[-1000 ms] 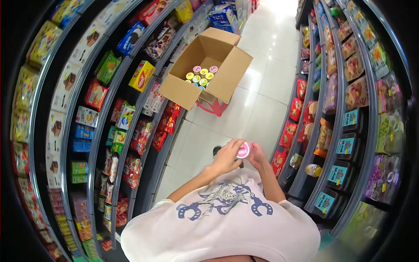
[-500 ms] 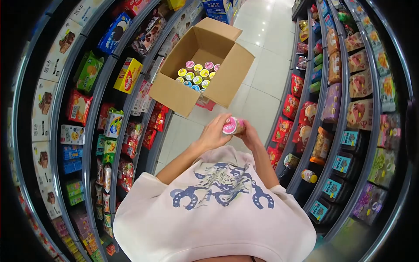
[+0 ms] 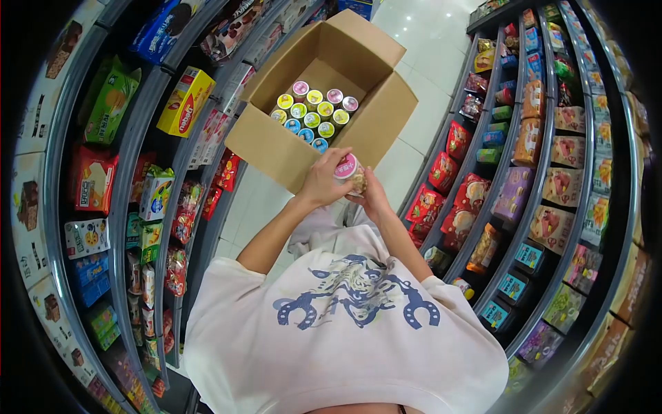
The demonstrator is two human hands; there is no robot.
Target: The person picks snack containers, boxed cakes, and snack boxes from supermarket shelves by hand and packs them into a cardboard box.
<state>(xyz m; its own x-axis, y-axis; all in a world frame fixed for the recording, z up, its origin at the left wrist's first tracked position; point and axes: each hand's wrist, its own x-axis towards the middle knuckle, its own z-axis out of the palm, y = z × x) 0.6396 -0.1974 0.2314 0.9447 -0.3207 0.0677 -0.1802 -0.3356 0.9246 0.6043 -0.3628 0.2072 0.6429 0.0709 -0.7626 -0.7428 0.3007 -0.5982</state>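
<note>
A small tub with a pink lid (image 3: 346, 166) is held between both hands, tilted so the lid faces up and left. My left hand (image 3: 323, 181) wraps the tub's left side, fingers curled at the lid's edge. On the right and lower side, my right hand (image 3: 373, 192) grips the tub's body. Just beyond the hands is an open cardboard box (image 3: 383, 114). Several upright tubs (image 3: 312, 119) with pink, yellow, green and blue lids stand grouped inside it, towards its near left part.
Shelves of packaged snacks (image 3: 183, 103) curve along the left. More shelves (image 3: 476, 207) line the right side, holding red bags and blue-labelled packs. Pale floor tiles (image 3: 427, 76) run between them. The box's flaps stick out towards the hands and right.
Both hands have moved up and left with the tub, close to the box's near flap. The box appears larger and nearer, and the view has shifted.
</note>
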